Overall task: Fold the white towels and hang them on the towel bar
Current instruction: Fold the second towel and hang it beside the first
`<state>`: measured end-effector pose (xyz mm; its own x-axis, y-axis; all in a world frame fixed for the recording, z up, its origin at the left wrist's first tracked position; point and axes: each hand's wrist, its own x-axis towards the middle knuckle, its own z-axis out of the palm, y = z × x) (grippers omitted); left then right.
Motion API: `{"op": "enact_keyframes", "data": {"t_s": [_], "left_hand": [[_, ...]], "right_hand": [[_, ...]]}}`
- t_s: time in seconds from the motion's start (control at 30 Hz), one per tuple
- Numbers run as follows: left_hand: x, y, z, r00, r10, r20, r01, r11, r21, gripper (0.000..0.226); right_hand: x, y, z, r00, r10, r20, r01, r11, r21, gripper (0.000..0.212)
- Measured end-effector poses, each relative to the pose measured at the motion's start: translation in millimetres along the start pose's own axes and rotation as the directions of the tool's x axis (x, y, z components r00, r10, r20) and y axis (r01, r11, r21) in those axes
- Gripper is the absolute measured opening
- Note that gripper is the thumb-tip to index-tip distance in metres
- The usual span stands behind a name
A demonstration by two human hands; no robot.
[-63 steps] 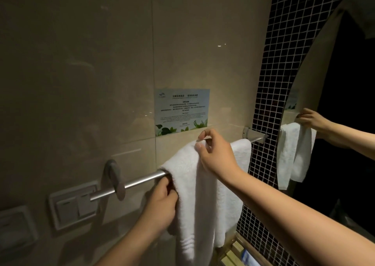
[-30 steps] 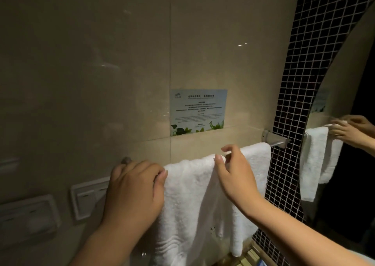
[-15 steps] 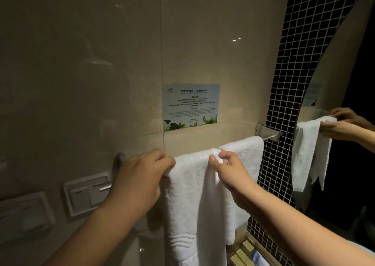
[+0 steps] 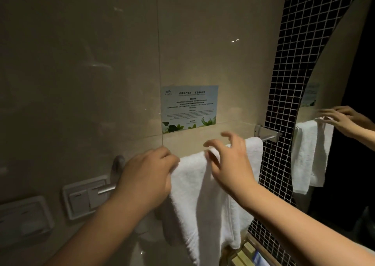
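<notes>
Because the towel (image 4: pixel 203 188) must hang straight, I keep my left hand (image 4: pixel 146 176) closed on its left top edge, just where the cloth bends over the bar (image 4: pixel 106 189). This grip pins the towel, so it cannot slide along the metal while I arrange the other side. My right hand (image 4: pixel 229 160) is open, with the fingers (image 4: pixel 213 143) spread and curved above the fold; it holds nothing, and only the lower part of it seems to rest on the cloth. I judge that it is ready to press or smooth the top. Folded narrow, the towel hangs over the bar and falls down in front of the wall (image 4: pixel 81 62). A second towel (image 4: pixel 254 150) hangs just behind it, nearer to the right bracket (image 4: pixel 265 132), and the two overlap. Beside the black tiles (image 4: pixel 288 83), the mirror (image 4: pixel 345 72) repeats both towels and my hands. The sign (image 4: pixel 189 108) sits above the bar, well clear of the cloth. Left of my hand, the switch (image 4: pixel 85 196) is near the bar, so I should not push the towel further that way.
</notes>
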<state>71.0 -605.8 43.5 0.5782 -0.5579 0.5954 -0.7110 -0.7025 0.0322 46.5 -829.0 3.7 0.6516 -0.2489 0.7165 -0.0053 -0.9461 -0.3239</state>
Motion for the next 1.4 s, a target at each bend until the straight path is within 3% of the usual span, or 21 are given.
{"op": "enact_keyframes", "data": {"t_s": [0.1, 0.2, 0.43, 0.53, 0.6, 0.77, 0.9, 1.03, 1.27, 1.4], "left_hand": [[2.4, 7.6, 13.5, 0.999, 0.042, -0.025, -0.040, 0.997, 0.063, 0.034], [5.0, 10.5, 44.4, 1.000, 0.013, 0.027, -0.016, 0.995, 0.101, 0.049], [-17.0, 26.6, 70.0, 0.993, 0.114, -0.025, -0.108, 0.981, 0.160, 0.082], [-15.4, 34.8, 80.9, 0.990, 0.136, 0.028, -0.138, 0.977, 0.161, 0.093], [-8.2, 37.9, 84.9, 0.992, 0.110, 0.062, -0.120, 0.973, 0.197, 0.090], [-1.7, 45.3, 89.7, 0.995, 0.060, 0.081, -0.084, 0.940, 0.330, 0.083], [-1.8, 46.1, 90.6, 0.993, 0.047, 0.106, -0.076, 0.957, 0.280, 0.089], [-1.9, 48.3, 94.8, 0.996, 0.055, 0.064, -0.068, 0.975, 0.214, 0.089], [4.8, 58.4, 94.3, 1.000, -0.004, -0.004, 0.004, 0.988, 0.156, 0.076], [9.0, 62.3, 92.2, 0.999, -0.010, 0.041, 0.001, 0.980, 0.199, 0.075]], "right_hand": [[-0.7, -0.9, 6.5, 0.968, -0.229, 0.098, 0.239, 0.965, -0.106, 0.032], [-11.4, 2.0, 18.2, 0.938, -0.279, 0.208, 0.314, 0.935, -0.164, 0.040], [-11.6, 21.2, 18.9, 0.958, -0.233, 0.169, 0.251, 0.963, -0.096, 0.051], [-1.2, 44.4, 11.3, 0.994, -0.071, 0.087, 0.078, 0.994, -0.082, 0.059], [0.3, 61.2, 9.9, 0.988, 0.006, 0.154, 0.014, 0.991, -0.130, 0.065], [-0.2, 66.3, 8.3, 0.981, 0.000, 0.192, 0.009, 0.999, -0.049, 0.057], [-5.8, 64.0, 8.4, 0.982, -0.028, 0.186, 0.044, 0.996, -0.078, 0.050], [-4.8, 62.5, 7.6, 0.981, -0.023, 0.192, 0.041, 0.995, -0.091, 0.057], [3.3, 58.8, -7.8, 0.958, -0.026, 0.287, 0.084, 0.978, -0.191, 0.057], [6.6, 53.2, -17.4, 0.936, -0.004, 0.352, 0.073, 0.980, -0.183, 0.061]]}}
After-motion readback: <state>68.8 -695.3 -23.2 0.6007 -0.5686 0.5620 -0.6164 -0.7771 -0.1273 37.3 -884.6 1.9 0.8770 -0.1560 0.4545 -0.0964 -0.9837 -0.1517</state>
